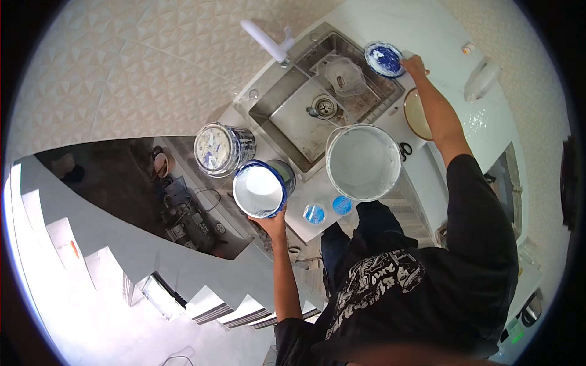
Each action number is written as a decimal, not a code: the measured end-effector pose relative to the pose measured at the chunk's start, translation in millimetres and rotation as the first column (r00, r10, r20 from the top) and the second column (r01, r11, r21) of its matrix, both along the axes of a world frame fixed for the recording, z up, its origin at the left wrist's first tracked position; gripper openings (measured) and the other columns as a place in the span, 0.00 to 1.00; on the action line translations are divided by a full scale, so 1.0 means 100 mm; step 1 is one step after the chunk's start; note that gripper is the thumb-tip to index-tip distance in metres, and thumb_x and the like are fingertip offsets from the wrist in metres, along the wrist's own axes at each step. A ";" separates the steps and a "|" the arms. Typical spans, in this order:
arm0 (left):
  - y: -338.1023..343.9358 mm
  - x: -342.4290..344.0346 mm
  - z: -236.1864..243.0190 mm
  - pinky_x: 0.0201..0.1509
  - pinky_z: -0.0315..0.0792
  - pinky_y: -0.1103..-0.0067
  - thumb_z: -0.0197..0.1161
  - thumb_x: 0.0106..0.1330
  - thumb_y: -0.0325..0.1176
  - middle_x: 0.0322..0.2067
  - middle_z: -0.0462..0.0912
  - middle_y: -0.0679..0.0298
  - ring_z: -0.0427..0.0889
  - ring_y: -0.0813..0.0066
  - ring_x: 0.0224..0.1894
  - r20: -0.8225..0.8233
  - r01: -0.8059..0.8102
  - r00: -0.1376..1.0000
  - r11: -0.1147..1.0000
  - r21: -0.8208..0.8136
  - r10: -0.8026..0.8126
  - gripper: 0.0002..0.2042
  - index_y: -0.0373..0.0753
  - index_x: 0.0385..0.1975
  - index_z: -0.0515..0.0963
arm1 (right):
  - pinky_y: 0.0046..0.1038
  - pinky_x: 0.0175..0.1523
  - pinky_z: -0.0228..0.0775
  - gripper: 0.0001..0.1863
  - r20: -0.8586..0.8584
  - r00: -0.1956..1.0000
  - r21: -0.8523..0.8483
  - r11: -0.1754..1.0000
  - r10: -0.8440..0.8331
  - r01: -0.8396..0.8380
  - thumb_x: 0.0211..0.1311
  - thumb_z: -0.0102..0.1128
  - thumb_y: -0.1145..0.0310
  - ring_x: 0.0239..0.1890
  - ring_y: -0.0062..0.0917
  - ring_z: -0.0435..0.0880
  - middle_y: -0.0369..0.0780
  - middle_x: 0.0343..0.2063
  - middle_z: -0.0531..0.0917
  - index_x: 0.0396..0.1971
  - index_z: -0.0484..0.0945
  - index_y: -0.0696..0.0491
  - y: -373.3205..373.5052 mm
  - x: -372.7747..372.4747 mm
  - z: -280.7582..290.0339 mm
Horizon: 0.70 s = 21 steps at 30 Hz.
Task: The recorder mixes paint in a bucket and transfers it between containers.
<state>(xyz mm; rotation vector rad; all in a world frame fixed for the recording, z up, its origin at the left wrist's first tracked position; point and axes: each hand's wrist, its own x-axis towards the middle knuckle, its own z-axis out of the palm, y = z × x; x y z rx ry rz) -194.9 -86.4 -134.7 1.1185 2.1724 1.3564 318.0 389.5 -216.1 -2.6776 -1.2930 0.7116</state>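
My left hand (pixel 272 225) is closed on the near side of a paint can (pixel 285 177) with a blue-stained rim and white paint inside. The can stands or is held at the counter's left edge; I cannot tell whether its base rests. Far to the right, my right hand (pixel 415 66) grips the edge of a round lid (pixel 384 59) smeared blue and white, beside the sink. Between the hands stands a large whitish bucket (pixel 396 160), its pale inside showing. Left of the held can is another paint can (pixel 210 149), its top covered and streaked with paint.
A steel sink (pixel 287 122) holds clear plastic containers (pixel 343 76) and a spoon (pixel 314 112); a white faucet (pixel 265 40) rises behind. Black-handled scissors (pixel 405 150), a bowl (pixel 416 116) and blue-white round pieces (pixel 314 214) lie about the counter. Machinery (pixel 194 222) sits lower left.
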 end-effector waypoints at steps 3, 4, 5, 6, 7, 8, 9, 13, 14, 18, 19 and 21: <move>0.14 0.05 -0.05 0.71 0.51 0.64 0.82 0.42 0.37 0.62 0.59 0.46 0.61 0.55 0.66 0.047 0.074 0.996 0.997 -0.021 -0.073 0.57 0.30 0.66 0.44 | 0.50 0.62 0.60 0.29 0.111 0.994 0.140 0.990 0.008 -0.023 0.48 0.68 0.49 0.57 0.40 0.80 0.45 0.52 0.82 0.47 0.82 0.51 0.11 0.76 -0.21; 0.09 -0.01 -0.06 0.71 0.52 0.65 0.82 0.43 0.37 0.63 0.58 0.46 0.61 0.56 0.66 0.031 0.074 0.997 0.996 -0.040 -0.073 0.56 0.30 0.66 0.44 | 0.50 0.62 0.60 0.29 0.094 0.995 0.137 0.990 0.031 -0.044 0.48 0.68 0.49 0.57 0.40 0.80 0.45 0.52 0.82 0.47 0.82 0.51 0.11 0.70 -0.30; 0.01 -0.09 -0.07 0.70 0.53 0.65 0.82 0.43 0.36 0.63 0.58 0.46 0.61 0.57 0.66 0.006 0.061 0.998 0.996 -0.068 -0.061 0.56 0.31 0.66 0.45 | 0.47 0.59 0.65 0.27 0.065 0.991 0.114 0.986 0.116 -0.123 0.51 0.66 0.48 0.52 0.41 0.82 0.47 0.48 0.83 0.45 0.82 0.53 0.12 0.53 -0.44; 0.01 -0.10 -0.06 0.70 0.53 0.65 0.82 0.43 0.36 0.63 0.58 0.46 0.61 0.57 0.66 0.004 0.056 0.998 0.996 -0.067 -0.055 0.56 0.31 0.66 0.45 | 0.43 0.56 0.69 0.27 0.061 0.984 0.103 0.979 0.170 -0.176 0.54 0.64 0.46 0.48 0.42 0.84 0.48 0.44 0.85 0.42 0.82 0.56 0.09 0.59 -0.41; 0.04 -0.09 -0.07 0.70 0.53 0.65 0.82 0.42 0.38 0.62 0.58 0.47 0.62 0.56 0.65 0.046 0.068 0.997 0.997 -0.025 -0.067 0.56 0.30 0.66 0.47 | 0.43 0.56 0.69 0.27 0.067 0.984 0.106 0.979 0.168 -0.174 0.54 0.64 0.46 0.48 0.42 0.84 0.48 0.44 0.85 0.42 0.82 0.56 0.14 0.66 -0.32; 0.08 -0.05 -0.11 0.69 0.54 0.65 0.82 0.41 0.39 0.61 0.59 0.48 0.62 0.56 0.65 0.101 0.093 0.990 0.995 0.021 -0.095 0.56 0.29 0.66 0.49 | 0.41 0.52 0.72 0.28 0.104 0.935 0.025 0.939 0.340 -0.344 0.57 0.62 0.45 0.44 0.43 0.84 0.49 0.40 0.85 0.40 0.82 0.58 0.21 0.86 -0.20; 0.13 -0.02 -0.11 0.69 0.54 0.65 0.82 0.41 0.39 0.61 0.59 0.48 0.62 0.56 0.65 0.121 0.112 0.986 0.993 0.031 -0.115 0.56 0.29 0.66 0.49 | 0.39 0.48 0.74 0.29 0.128 0.857 -0.063 0.867 0.499 -0.495 0.59 0.60 0.44 0.40 0.44 0.85 0.50 0.36 0.85 0.37 0.82 0.60 0.19 1.05 -0.04; -0.04 -0.20 -0.04 0.68 0.55 0.65 0.81 0.43 0.36 0.60 0.59 0.48 0.63 0.57 0.63 0.003 0.096 0.995 0.994 -0.051 -0.096 0.53 0.30 0.65 0.48 | 0.41 0.43 0.74 0.20 0.002 0.880 0.654 0.665 0.475 -0.360 0.65 0.60 0.54 0.34 0.37 0.85 0.44 0.32 0.86 0.39 0.78 0.59 -0.25 0.10 0.70; -0.17 -0.27 -0.01 0.68 0.56 0.64 0.81 0.43 0.37 0.59 0.60 0.48 0.63 0.56 0.63 0.005 0.059 0.998 0.997 -0.039 -0.059 0.53 0.29 0.65 0.50 | 0.39 0.44 0.73 0.15 0.034 0.866 0.687 0.618 0.499 -0.383 0.65 0.60 0.59 0.36 0.36 0.85 0.43 0.33 0.86 0.40 0.78 0.57 -0.45 -0.42 1.22; -0.08 -0.16 0.14 0.67 0.57 0.62 0.81 0.45 0.39 0.59 0.60 0.47 0.61 0.53 0.64 -0.015 0.168 0.985 0.984 -0.064 -0.170 0.50 0.28 0.64 0.53 | 0.33 0.51 0.66 0.11 0.626 0.613 0.709 -0.024 0.482 -0.705 0.55 0.62 0.78 0.44 0.32 0.84 0.38 0.38 0.86 0.39 0.77 0.52 -1.72 -0.64 2.78; -0.08 -0.12 0.21 0.67 0.57 0.62 0.81 0.45 0.39 0.59 0.60 0.47 0.61 0.53 0.64 0.008 0.170 0.985 0.984 -0.048 -0.170 0.50 0.28 0.64 0.53 | 0.33 0.52 0.65 0.14 0.683 0.564 0.683 -0.131 0.464 -0.719 0.52 0.62 0.82 0.45 0.31 0.84 0.36 0.39 0.87 0.38 0.77 0.51 -2.02 -0.77 3.01; -0.19 -0.10 0.30 0.67 0.57 0.62 0.79 0.50 0.39 0.59 0.60 0.46 0.60 0.52 0.64 0.087 0.122 0.990 0.982 -0.146 -0.110 0.47 0.28 0.64 0.53 | 0.34 0.52 0.64 0.18 0.743 0.508 0.652 -0.299 0.436 -0.697 0.46 0.62 0.86 0.45 0.32 0.84 0.35 0.41 0.87 0.37 0.75 0.51 -2.40 -1.00 3.16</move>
